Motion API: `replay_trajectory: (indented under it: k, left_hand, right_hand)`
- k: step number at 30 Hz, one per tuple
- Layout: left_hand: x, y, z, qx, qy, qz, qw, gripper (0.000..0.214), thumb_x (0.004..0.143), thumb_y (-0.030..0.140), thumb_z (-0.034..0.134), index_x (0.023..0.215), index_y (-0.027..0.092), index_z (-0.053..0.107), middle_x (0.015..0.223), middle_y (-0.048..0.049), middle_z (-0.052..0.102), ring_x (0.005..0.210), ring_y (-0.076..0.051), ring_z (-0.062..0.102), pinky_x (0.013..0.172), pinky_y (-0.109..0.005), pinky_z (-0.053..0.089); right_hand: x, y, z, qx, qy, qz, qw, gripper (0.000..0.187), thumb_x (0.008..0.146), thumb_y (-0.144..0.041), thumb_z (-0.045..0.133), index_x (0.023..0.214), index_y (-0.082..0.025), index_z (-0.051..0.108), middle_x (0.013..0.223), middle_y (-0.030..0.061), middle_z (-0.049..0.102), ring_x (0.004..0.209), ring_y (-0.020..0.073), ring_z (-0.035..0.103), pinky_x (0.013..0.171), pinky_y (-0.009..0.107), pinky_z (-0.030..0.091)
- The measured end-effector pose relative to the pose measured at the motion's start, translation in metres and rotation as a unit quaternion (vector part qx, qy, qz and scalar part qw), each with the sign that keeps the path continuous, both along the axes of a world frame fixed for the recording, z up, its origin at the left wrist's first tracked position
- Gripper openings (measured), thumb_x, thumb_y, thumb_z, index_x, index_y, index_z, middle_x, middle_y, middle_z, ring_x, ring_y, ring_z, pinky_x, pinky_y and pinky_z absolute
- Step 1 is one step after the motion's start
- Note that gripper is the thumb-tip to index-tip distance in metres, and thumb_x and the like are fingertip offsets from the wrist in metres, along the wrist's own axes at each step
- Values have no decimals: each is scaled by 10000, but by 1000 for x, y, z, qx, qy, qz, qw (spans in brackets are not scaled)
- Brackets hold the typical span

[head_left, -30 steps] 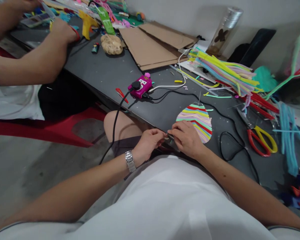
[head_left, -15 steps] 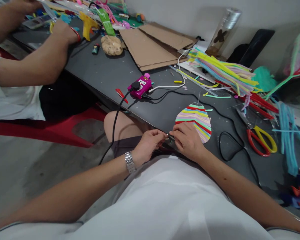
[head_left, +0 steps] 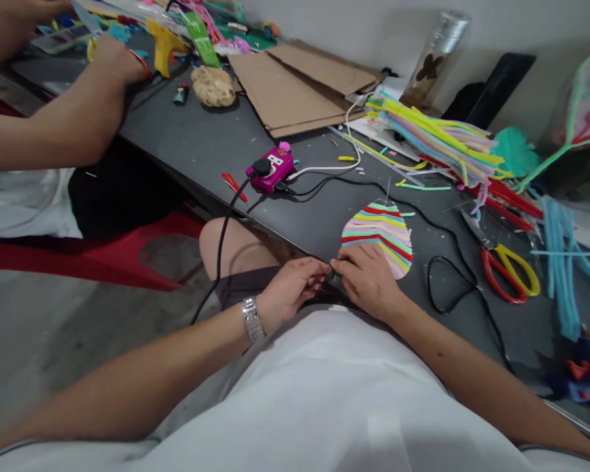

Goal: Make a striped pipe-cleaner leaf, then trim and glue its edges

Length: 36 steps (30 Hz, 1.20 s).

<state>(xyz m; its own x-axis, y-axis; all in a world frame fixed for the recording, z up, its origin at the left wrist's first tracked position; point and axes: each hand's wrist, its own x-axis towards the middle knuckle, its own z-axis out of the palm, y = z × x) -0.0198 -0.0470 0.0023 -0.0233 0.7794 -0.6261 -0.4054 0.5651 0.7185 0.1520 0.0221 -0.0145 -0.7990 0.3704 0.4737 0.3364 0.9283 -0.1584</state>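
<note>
Head view: a grey table (head_left: 196,144). At its near edge lies a striped, egg-shaped piece (head_left: 378,226), partly covered by the person's right hand (head_left: 366,275). The left hand (head_left: 292,285) meets it over that edge. Toward the far left corner, a green packet's (head_left: 200,39) white print is unreadable. Both hands' fingertips pinch something tiny (head_left: 330,267), too small to identify.

White shirt (head_left: 334,387), silver wristwatch (head_left: 252,319) (metal-linked)

- I see the oval (head_left: 376,226) flat on the counter (head_left: 314,216), striped red, yellow, green and pink, its lower left hidden by the right hand (head_left: 371,278).
- The piece (head_left: 330,267) pinched between the left hand (head_left: 294,285) and right is too tiny for me to identify.
</note>
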Motion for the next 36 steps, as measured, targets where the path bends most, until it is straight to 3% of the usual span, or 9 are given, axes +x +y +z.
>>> replay_trajectory:
  k: [9, 25, 36]
  left_hand:
    - [3, 1, 1, 1, 5, 27, 1000, 130, 605, 268, 689, 632, 175, 603, 542, 66, 489, 487, -66, 375, 465, -204, 286]
    - [3, -3, -6, 39, 41, 30, 998, 122, 606, 250, 666, 597, 176, 569, 542, 58, 467, 505, -70, 362, 475, -210, 264]
    - [4, -8, -3, 34, 23, 7, 999, 212, 677, 309, 728, 672, 183, 558, 568, 47, 486, 506, -86, 457, 454, -194, 324]
  right_hand:
    - [1, 0, -2, -14, -15, -4, 1000, 268, 938, -91, 504, 1073, -181, 718, 1021, 94, 675, 926, 225, 507, 781, 371, 341]
    - [-4, -4, 3, 55, -71, -9, 996, 234, 1001, -136, 491, 1023, -176, 720, 1002, 87, 686, 911, 232, 470, 754, 384, 276]
    - [-9, -7, 1, 48, -102, -29, 993, 143, 903, -115, 579, 942, -174, 703, 1016, 111, 644, 911, 253, 460, 759, 388, 270]
